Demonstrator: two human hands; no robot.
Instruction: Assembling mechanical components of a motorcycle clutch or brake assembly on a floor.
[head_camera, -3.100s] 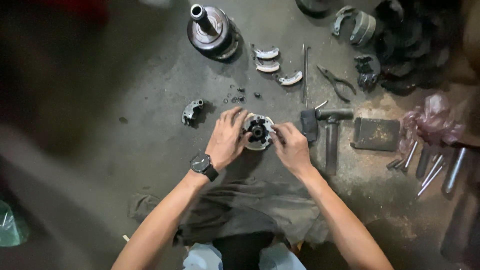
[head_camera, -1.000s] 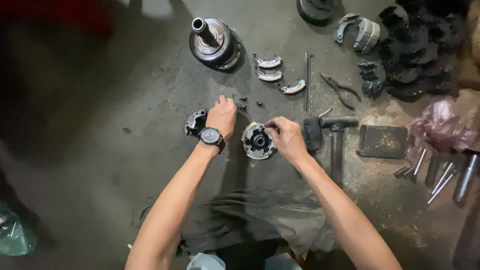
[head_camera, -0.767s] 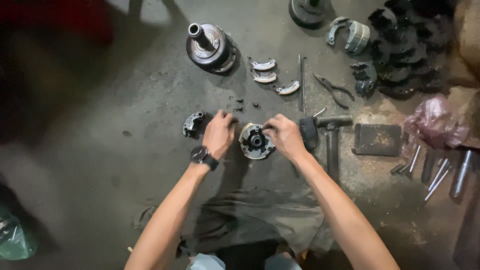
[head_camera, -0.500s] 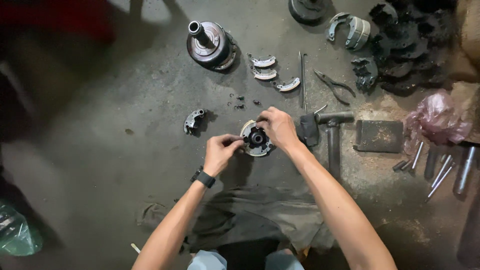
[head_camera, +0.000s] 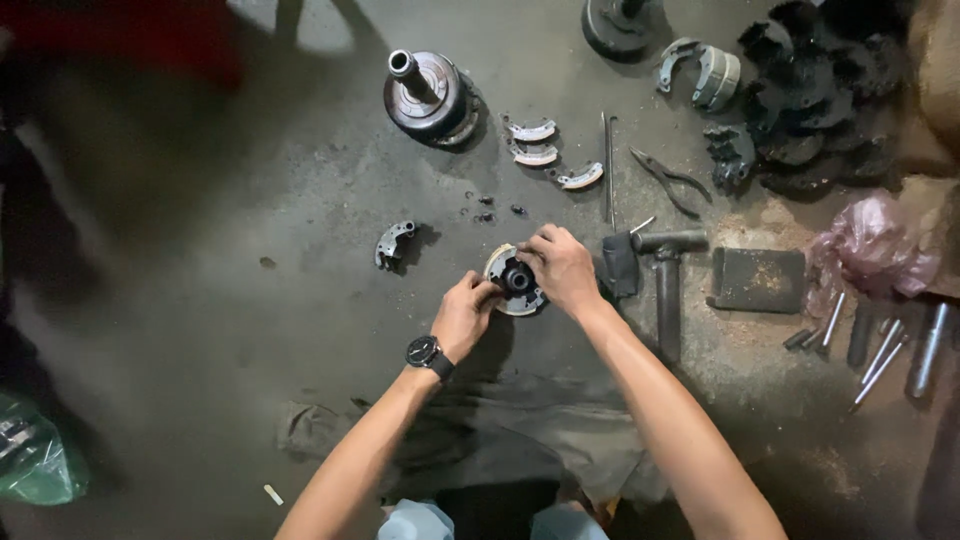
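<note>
On the concrete floor (head_camera: 250, 330), both hands clamp the round clutch assembly (head_camera: 512, 281): left hand (head_camera: 464, 315) steadies its edge, right hand (head_camera: 560, 268) grips the top.

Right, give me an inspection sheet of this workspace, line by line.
Surface: grimy concrete floor, stained, sawdust at right.
Job's things: round clutch assembly on the floor; one loose curved shoe lying apart at its left.
Clutter: pulley drum, three shoes, pliers, hammer, metal rods, pink bag.
Grippers: left hand and right hand both grip the assembly.
Cables: nothing seen.
Surroundings: green bag, dark rag.
</note>
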